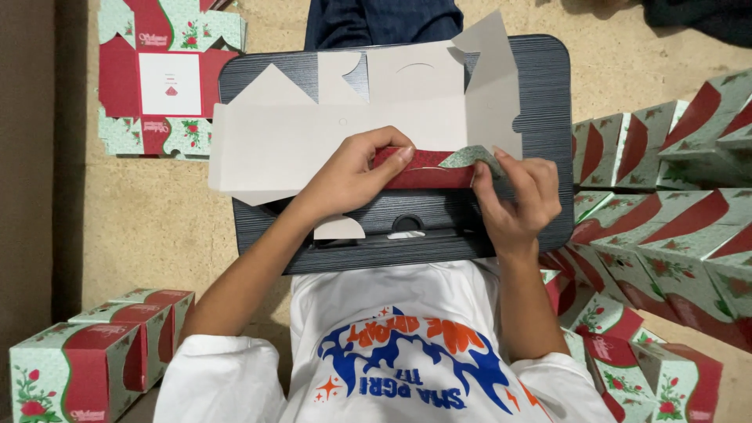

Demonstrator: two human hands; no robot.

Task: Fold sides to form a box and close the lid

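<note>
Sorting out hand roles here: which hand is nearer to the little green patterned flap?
Right. The right hand pinches the green patterned flap at its fingertips; the left hand presses the red fold just beside it.

An unfolded box blank [345,133] is spread on a lap tray [548,102], its near edge folded up between the left hand [348,178] and the right hand [517,196]. A stack of flat blanks [168,74] is laid on the floor [141,227] left of the tray. Folded boxes [94,364] are set at the near left, and more folded boxes [666,211] are piled to the right.
</note>
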